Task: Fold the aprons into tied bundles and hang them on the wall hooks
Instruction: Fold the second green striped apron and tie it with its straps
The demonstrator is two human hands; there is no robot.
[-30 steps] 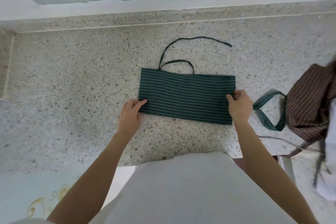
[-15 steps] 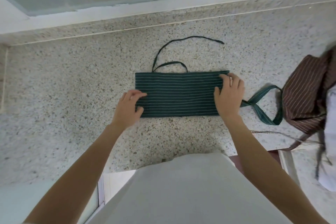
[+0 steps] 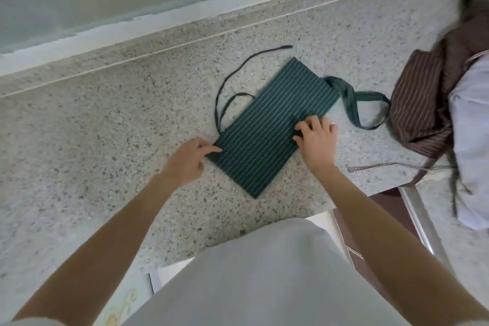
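Observation:
A dark green apron [image 3: 267, 124] with thin white stripes lies folded into a long narrow band, set diagonally on the speckled stone counter [image 3: 105, 127]. My left hand [image 3: 188, 160] pinches its near-left corner between thumb and forefinger. My right hand [image 3: 317, 140] grips the band's right long edge with curled fingers. A thin dark tie [image 3: 232, 71] curls out from the band's left side. A wider green strap loop [image 3: 354, 103] trails from its far end toward the right.
A brown striped apron [image 3: 420, 98] lies crumpled at the right with a pale cloth [image 3: 471, 140] beside it. A thin brown tie [image 3: 397, 165] runs along the counter's front edge. A white window ledge [image 3: 132, 21] borders the counter's back.
The green band has swung from lying straight across to diagonal, its right end now farther away. My right hand shifted from the band's end to its long edge.

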